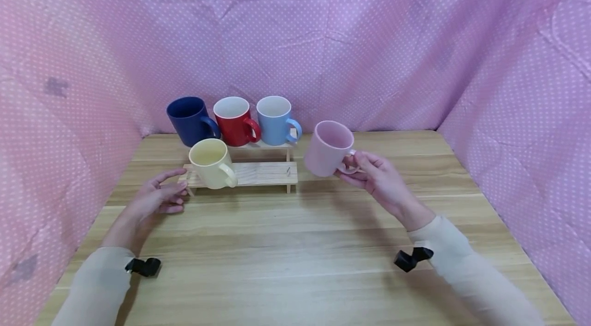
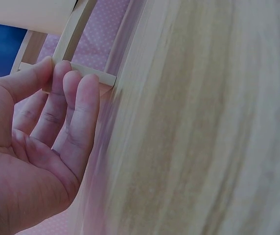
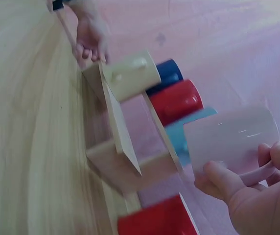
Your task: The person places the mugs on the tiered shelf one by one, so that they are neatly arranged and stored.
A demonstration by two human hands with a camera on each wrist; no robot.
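My right hand (image 1: 380, 182) holds a pink mug (image 1: 325, 154) by its handle, raised to the right of a two-step wooden rack (image 1: 263, 174). In the right wrist view the mug (image 3: 233, 137) looks pale, and fingers also lie against its base. At the rack's left end my left hand (image 1: 154, 197) pinches the lower step's edge between thumb and fingertips, as the left wrist view shows at the wood (image 2: 71, 39). A yellow mug (image 1: 210, 164) stands on the lower step near that hand. Behind it stand a dark blue mug (image 1: 186, 123), a red mug (image 1: 235, 123) and a light blue mug (image 1: 274, 123).
The rack stands toward the back of a wooden table (image 1: 277, 264). Pink dotted cloth (image 1: 323, 49) encloses the back and both sides. Beyond the rack's right end, a second red mug (image 3: 157, 218) shows at the bottom of the right wrist view; the head view does not show it.
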